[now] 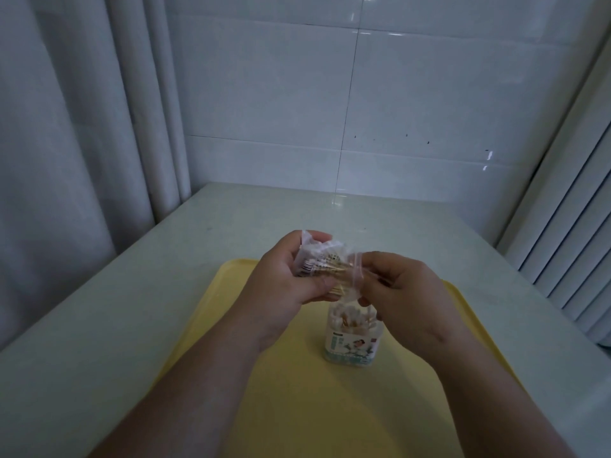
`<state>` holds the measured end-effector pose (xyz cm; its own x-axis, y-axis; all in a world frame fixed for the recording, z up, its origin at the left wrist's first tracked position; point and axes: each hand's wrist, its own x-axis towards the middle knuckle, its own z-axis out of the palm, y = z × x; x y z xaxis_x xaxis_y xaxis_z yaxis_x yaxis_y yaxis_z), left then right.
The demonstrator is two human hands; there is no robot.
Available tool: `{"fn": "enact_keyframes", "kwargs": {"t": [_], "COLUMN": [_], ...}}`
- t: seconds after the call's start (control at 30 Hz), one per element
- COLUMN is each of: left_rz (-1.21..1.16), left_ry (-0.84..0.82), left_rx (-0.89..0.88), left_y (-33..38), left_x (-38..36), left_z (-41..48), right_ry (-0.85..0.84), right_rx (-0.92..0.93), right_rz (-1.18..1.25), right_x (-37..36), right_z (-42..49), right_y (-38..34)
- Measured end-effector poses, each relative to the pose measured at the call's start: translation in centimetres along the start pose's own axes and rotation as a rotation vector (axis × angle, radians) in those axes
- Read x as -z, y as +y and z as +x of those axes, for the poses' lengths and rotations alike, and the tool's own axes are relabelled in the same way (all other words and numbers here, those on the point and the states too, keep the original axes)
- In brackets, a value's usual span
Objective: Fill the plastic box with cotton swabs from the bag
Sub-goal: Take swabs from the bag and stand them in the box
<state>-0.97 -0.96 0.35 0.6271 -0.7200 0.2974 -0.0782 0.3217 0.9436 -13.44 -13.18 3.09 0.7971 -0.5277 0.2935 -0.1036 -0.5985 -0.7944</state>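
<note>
A clear plastic bag (pixel 325 259) of wooden-stemmed cotton swabs is held above the tray, lying sideways. My left hand (pixel 284 276) grips its closed white end. My right hand (pixel 400 285) pinches the bag's open end, where swab stems show between the fingers. Directly below the hands stands the clear plastic box (pixel 352 338) with a printed label, upright on the yellow tray (pixel 297 391). White swab tips and wooden stems show in the box's open top; my right hand hides part of its rim.
The tray lies on a pale table (pixel 132 309) set against a white tiled wall (pixel 396 94). A white curtain (pixel 66 127) hangs at the left and a ribbed white panel (pixel 578 242) stands at the right.
</note>
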Motion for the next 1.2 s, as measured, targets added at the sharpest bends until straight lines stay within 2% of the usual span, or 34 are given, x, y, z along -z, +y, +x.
{"fn": "enact_keyframes", "kwargs": {"t": [0.2,0.33,0.5,0.63,0.9,1.1,1.2], "left_rz": [-0.028,-0.047,-0.087,-0.1,-0.096,-0.111,-0.096], "left_ry": [-0.038,-0.007,0.028,0.017,0.086,0.093,0.086], "left_rx": [0.032,0.047,0.05,0.064,0.048,0.035,0.027], "left_y": [0.15,0.26,0.26,0.3,0.32,0.18,0.17], "left_x": [-0.11,-0.07,0.15,0.03,-0.22,-0.2,-0.17], "left_z": [-0.04,0.06,0.17,0.07,0.05,0.06,0.07], "right_ry": [0.03,0.133,0.08,0.079,0.187,0.054,0.039], "right_rx": [-0.036,-0.034,-0.019,-0.013,0.017,-0.059,-0.08], "right_rz": [0.158,0.144,0.027,0.092,0.199,0.251,0.282], "right_x": [0.39,0.31,-0.3,-0.21,-0.14,-0.3,-0.31], "right_z": [0.04,0.17,-0.1,-0.15,-0.03,-0.14,-0.1], "right_y": [-0.02,0.05,-0.23,-0.37,-0.4,-0.41,-0.39]}}
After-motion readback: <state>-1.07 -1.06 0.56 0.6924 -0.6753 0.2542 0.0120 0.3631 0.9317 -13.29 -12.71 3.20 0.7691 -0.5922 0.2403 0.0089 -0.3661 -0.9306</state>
